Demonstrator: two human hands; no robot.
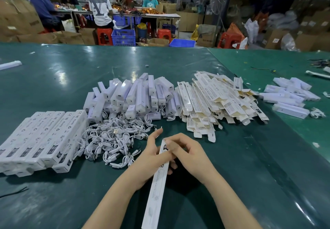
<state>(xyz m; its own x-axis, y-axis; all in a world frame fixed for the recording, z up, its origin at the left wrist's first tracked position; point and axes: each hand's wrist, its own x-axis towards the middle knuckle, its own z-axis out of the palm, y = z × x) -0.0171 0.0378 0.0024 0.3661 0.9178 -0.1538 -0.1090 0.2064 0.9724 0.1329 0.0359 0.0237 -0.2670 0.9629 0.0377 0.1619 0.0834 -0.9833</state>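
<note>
Low in the centre of the frame, both hands on one long white box (158,184), slanting from the bottom edge up toward the middle, lifted off the green table (53,82). Left hand (151,157) wrapped round it from the left side, fingers curled underneath, forefinger stretched out straight and pointing up the frame. Right hand (191,155) in from the right, fingertips (169,144) bent over and pinching the top end of the box. End flap hidden under those fingers, closed or not impossible to tell. Just left of the hands, a tangled heap of white cables (114,139), close by but apart from the box. Further left, a neat row of packed boxes (41,136) lying side by side, printed faces up. Above the cables, mid-frame, a loose pile of white light bars (135,96). Right of those, a sprawling stack of cartons (214,103), lying flat, tabs sticking out. Far right, on a paler green sheet, a smaller pile (289,96) of the same white bars. Across the top of the frame, other people seated at a long bench (160,15), red stools (104,36), blue crates (123,37) and brown cardboard all round.
</note>
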